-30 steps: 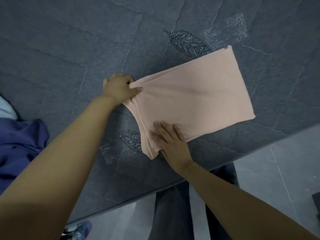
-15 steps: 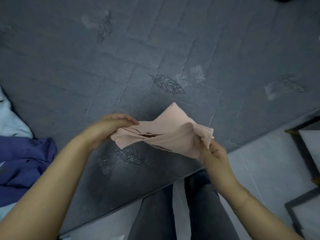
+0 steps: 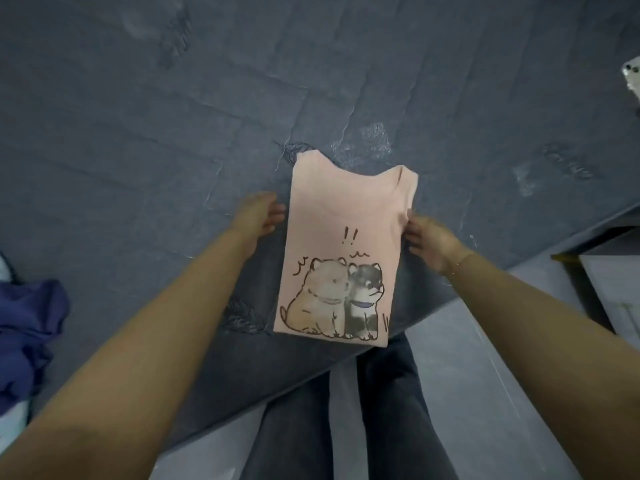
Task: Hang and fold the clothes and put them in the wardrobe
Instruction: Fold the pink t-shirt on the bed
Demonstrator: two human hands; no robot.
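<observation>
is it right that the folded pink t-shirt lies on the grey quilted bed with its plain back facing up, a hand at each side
Not quite. The head view shows the folded pink t-shirt on the grey quilted bed with its printed front facing up, two cartoon dogs showing. The left hand and right hand are at its sides, as you said.

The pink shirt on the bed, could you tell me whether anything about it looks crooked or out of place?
Only slightly. The folded pink shirt lies print-up and fairly neat, but its bottom corner pokes past the edge of the bed. Left hand and right hand sit at its sides.
</observation>
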